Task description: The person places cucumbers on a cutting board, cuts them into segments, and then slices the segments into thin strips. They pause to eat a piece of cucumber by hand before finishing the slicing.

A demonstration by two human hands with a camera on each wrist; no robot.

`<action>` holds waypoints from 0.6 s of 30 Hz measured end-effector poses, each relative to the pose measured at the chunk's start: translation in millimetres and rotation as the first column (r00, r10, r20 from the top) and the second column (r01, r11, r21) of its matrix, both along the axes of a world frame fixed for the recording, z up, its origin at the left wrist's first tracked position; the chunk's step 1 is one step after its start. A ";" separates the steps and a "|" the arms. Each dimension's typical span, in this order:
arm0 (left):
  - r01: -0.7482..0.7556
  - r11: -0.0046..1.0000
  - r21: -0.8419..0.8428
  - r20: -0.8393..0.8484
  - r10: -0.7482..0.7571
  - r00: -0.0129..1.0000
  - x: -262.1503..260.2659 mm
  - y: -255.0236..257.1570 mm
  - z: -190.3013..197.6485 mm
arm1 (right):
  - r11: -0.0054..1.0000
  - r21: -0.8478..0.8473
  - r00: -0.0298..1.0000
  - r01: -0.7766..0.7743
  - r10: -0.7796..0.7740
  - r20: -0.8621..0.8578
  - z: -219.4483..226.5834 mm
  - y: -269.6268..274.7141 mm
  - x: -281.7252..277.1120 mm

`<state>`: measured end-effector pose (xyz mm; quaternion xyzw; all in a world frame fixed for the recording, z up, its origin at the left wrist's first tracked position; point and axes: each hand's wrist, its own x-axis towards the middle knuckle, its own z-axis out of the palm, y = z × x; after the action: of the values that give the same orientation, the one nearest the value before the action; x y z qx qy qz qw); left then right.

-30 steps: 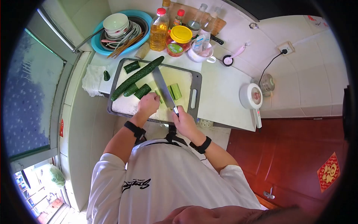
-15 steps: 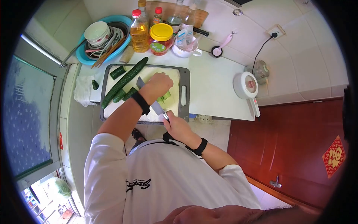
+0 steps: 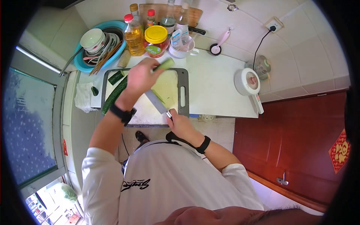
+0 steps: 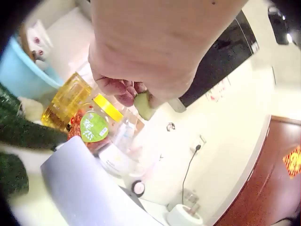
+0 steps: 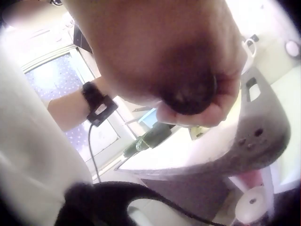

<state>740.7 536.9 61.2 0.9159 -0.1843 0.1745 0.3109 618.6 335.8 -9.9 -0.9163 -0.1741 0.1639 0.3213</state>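
Observation:
My left hand (image 3: 141, 77) is raised over the far part of the cutting board (image 3: 183, 77), pinching a pale green cucumber piece (image 3: 165, 64) between thumb and fingers. The cut face of that piece shows in the left wrist view. My right hand (image 3: 182, 125) grips a kitchen knife (image 3: 155, 102) by its handle near the board's front edge, blade slanting away to the left. A thin light-green cucumber strip (image 3: 159, 96) lies beside the blade. On the board's left side rest a long dark cucumber (image 3: 115, 93) and a short cucumber chunk (image 3: 116, 77), partly covered by my left arm.
Behind the board stand an oil bottle (image 3: 134, 40), a yellow-lidded jar (image 3: 156, 43) and a white cup (image 3: 179, 51). A blue basin (image 3: 78, 62) of dishes sits at the back left. A cucumber end (image 3: 94, 91) lies on white cloth (image 3: 84, 99). A white pot (image 3: 245, 83) stands on the right.
My left hand went from beside the chunks over to the cut pieces on the right, took a cucumber piece and lifted it. My right hand keeps holding the knife nearly in place.

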 end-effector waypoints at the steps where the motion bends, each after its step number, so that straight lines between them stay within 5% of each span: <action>1: -0.191 0.965 -0.177 -0.137 0.168 0.976 -11.4 5.1 9.0 | 1.000 0.001 1.000 -0.004 0.004 0.001 0.9 -2.5 4.5; 2: -0.390 0.864 -0.319 -0.294 0.301 0.907 -24.5 12.2 12.2 | 1.000 0.018 1.000 0.025 -0.025 0.019 1.9 -5.2 10.6; 3: -0.422 0.840 -0.341 -0.356 0.300 0.885 -44.0 36.1 -37.7 | 0.998 0.033 0.998 0.047 -0.048 0.033 3.2 -6.5 14.7; 5: -0.484 0.711 -0.510 -0.610 0.098 0.787 -73.8 30.7 -54.5 | 0.998 -0.031 0.998 0.054 -0.053 0.031 5.2 -7.9 22.5; 10: -0.678 0.585 -0.445 -0.835 0.003 0.551 -84.1 6.2 -101.2 | 0.994 -0.093 0.996 0.052 -0.046 0.073 6.1 -13.6 39.4; 18: -0.661 0.711 -0.238 -0.840 0.191 0.507 -62.3 -3.2 -108.8 | 0.995 -0.095 0.998 0.013 -0.006 0.067 26.6 -5.5 20.1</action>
<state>678.5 533.7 -47.5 0.7885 0.2658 -0.1124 0.5431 638.6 330.4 16.8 -0.9363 -0.1725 0.1397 0.2721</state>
